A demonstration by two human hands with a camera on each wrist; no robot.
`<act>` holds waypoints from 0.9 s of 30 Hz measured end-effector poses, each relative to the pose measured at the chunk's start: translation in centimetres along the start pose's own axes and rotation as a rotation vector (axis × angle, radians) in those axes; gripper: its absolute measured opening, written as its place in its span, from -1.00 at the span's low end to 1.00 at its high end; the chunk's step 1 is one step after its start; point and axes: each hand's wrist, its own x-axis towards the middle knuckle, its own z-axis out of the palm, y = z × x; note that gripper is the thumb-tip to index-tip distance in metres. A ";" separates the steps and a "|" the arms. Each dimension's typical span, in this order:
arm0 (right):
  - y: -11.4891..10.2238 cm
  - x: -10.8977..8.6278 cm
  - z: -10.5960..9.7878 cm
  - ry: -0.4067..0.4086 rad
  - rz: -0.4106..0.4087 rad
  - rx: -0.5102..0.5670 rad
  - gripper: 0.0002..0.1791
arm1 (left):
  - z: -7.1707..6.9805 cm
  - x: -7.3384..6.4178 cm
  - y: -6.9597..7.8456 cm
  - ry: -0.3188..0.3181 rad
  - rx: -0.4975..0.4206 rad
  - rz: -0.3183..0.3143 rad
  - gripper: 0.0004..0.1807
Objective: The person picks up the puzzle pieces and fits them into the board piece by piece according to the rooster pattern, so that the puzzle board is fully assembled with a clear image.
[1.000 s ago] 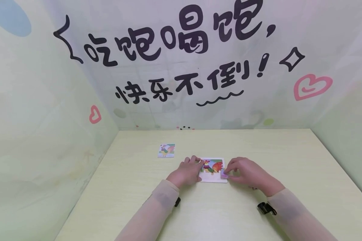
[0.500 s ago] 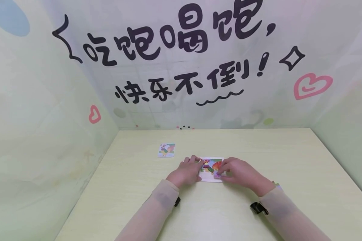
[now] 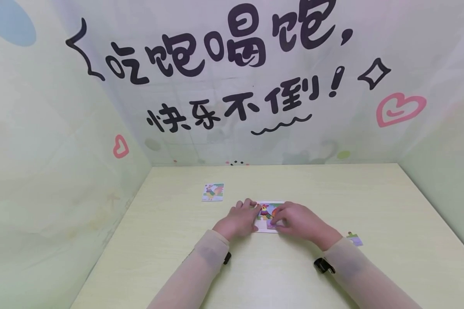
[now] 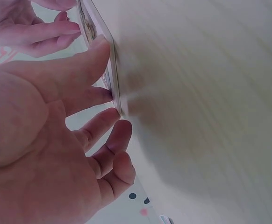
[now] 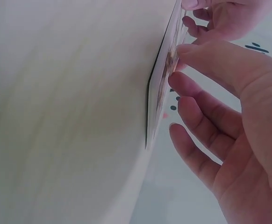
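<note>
White puzzle tray (image 3: 261, 226) on a pale bench (image 3: 402, 214)

Rooster artwork (image 3: 265, 211) fills the tray's far part. Over its near part, the right hand (image 3: 302, 221) pinches a purplish piece (image 3: 270, 225). At the tray's left edge, the left hand (image 3: 237, 222) grips with thumb and fingers. Farther left, on the far side, lies a rooster card (image 3: 212, 192); to the right, just beside the right sleeve (image 3: 365, 270), a loose piece (image 3: 355, 240).

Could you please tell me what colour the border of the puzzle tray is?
The puzzle tray's border is white; it shows best in the head view.
</note>
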 end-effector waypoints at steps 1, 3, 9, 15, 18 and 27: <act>-0.1 0.1 0.1 0.002 -0.002 -0.002 -0.90 | 0.0 0.0 0.0 0.000 0.004 0.000 -0.19; -0.2 0.3 0.2 0.007 -0.014 -0.010 -0.91 | 0.0 0.0 0.0 0.002 0.007 0.001 -0.18; -0.5 0.9 0.7 0.024 -0.036 -0.031 -0.91 | -0.2 -0.1 0.1 -0.002 0.006 0.004 -0.19; -0.8 1.4 1.0 0.034 -0.064 -0.054 -0.90 | -0.2 0.0 -0.1 -0.002 0.029 0.002 -0.18; -1.1 1.5 0.9 0.029 -0.066 -0.062 -0.89 | -0.2 0.1 -0.1 0.000 0.037 0.003 -0.17; -1.7 1.7 1.0 0.036 -0.079 -0.082 -0.89 | -0.2 0.1 0.0 0.008 0.023 0.013 -0.16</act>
